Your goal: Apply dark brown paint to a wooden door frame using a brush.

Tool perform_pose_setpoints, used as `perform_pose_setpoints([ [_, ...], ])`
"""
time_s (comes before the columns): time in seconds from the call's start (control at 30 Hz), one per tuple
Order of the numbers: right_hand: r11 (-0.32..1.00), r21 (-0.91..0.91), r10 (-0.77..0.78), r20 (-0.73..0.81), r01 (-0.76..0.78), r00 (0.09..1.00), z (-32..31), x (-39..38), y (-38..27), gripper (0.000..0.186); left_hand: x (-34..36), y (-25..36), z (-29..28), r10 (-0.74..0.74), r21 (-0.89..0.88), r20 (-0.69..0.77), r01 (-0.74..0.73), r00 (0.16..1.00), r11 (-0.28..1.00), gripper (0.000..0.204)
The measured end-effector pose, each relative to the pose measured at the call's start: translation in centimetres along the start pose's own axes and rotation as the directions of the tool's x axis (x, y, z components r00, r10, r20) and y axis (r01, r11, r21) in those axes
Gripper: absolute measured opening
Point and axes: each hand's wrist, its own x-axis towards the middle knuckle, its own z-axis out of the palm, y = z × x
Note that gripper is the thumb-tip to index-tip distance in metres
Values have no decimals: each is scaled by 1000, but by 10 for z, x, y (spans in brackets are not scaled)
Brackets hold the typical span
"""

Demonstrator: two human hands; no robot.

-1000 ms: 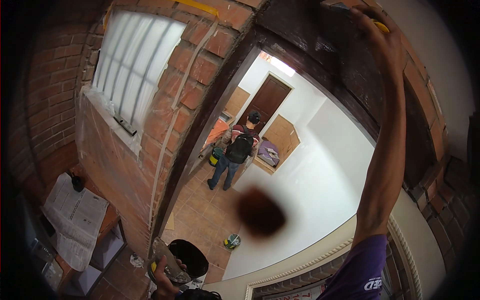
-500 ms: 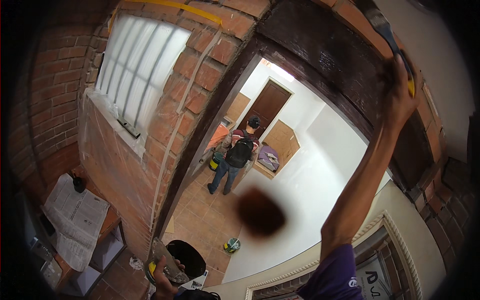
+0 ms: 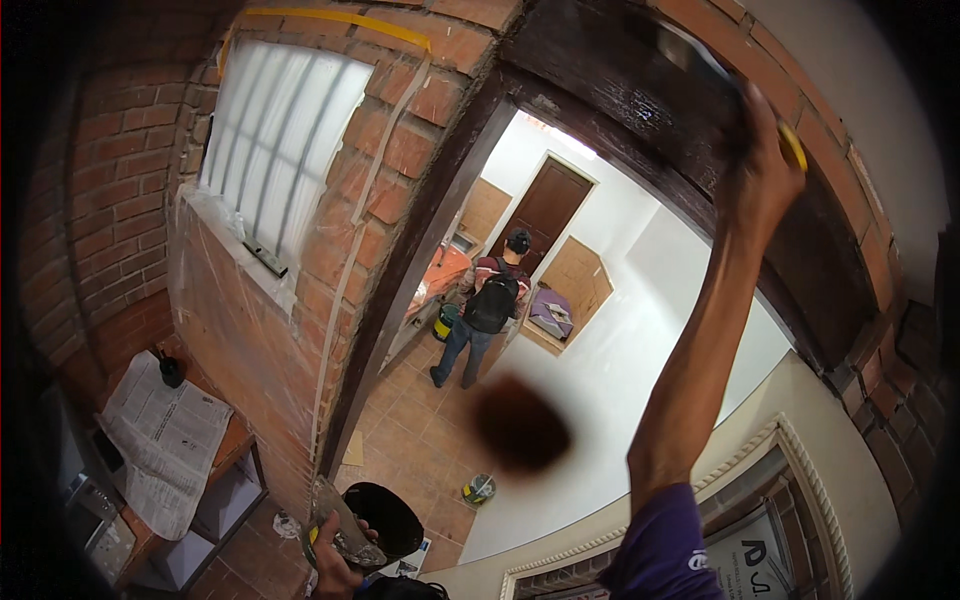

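Note:
High on the right, my right hand (image 3: 765, 165) is closed around a paintbrush (image 3: 708, 56) with a yellow-tipped handle. Its motion-blurred head lies over the dark brown panel (image 3: 590, 75) above the doorway, which has a wet-looking shine in places. I cannot tell whether the bristles touch the panel. Low in the view, my left hand (image 3: 335, 565) grips the side of an open paint container (image 3: 340, 520) with a dark inside. Some of those fingers are hidden by its wall.
Beyond the dark door frame (image 3: 418, 235), a person with a black backpack (image 3: 490, 303) stands facing away. A paint bucket (image 3: 479, 489) stands on the tiled floor. At left are a plastic-covered window (image 3: 285, 130) and newspaper (image 3: 165, 430) on a shelf unit. A brown blur (image 3: 520, 425) covers mid-view.
My right hand and the paintbrush have moved left, from the brick edging onto the dark panel. The left hand keeps its hold on the container. The whole view has shifted slightly.

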Motion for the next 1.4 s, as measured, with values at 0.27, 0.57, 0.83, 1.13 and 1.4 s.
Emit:
perform_pose_setpoints([
  [0.27, 960, -245, -69, 257, 134, 964, 69, 54, 7, 16, -3, 7, -4, -93, -133, -23, 89, 995, 987, 35],
  [0.57, 915, -338, -99, 344, 222, 934, 78, 95, 32, 15, 1, 14, -10, 15, -42, 1, -15, 1000, 999, 35],
  [0.83, 830, -504, -110, 273, 239, 956, 45, 108, 32, 32, -6, 21, -7, 80, -31, 55, -78, 995, 996, 33],
  [1.13, 727, -538, -276, 339, 426, 899, 70, 120, 57, 30, -8, 23, -11, 65, -32, 40, -64, 997, 997, 32],
  [1.4, 764, -543, -186, 333, 350, 924, 80, 99, 36, 29, 0, 23, -19, 32, -10, -6, -32, 999, 999, 34],
])
